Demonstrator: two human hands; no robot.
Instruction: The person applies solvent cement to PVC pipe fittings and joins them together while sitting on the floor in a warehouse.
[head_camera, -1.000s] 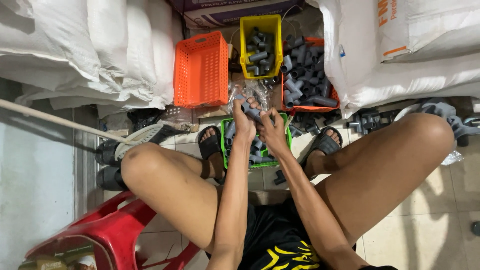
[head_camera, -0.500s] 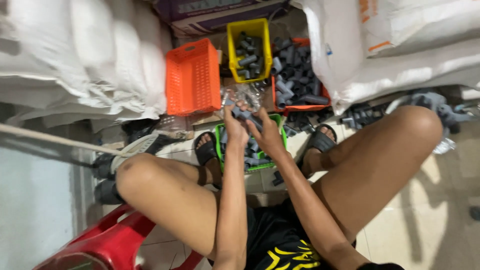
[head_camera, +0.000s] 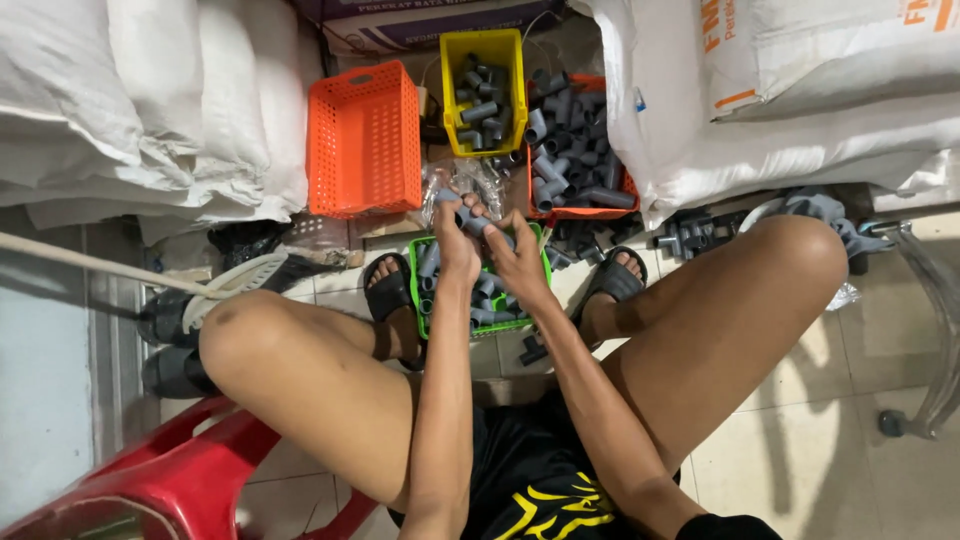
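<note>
Grey plastic pipe fittings (head_camera: 478, 222) were pinched between the left hand (head_camera: 457, 238) and the right hand (head_camera: 515, 262), both closed on short pieces held together just above the small green plastic basket (head_camera: 428, 322) of like pieces between the sandalled feet. Judging by the grip, the step in hand was pressing one piece into the other, which called for lining up the ends squarely and pushing firmly. Beyond stood a yellow bin (head_camera: 512, 95) holding more fittings and an upended orange mesh basket (head_camera: 362, 140).
</note>
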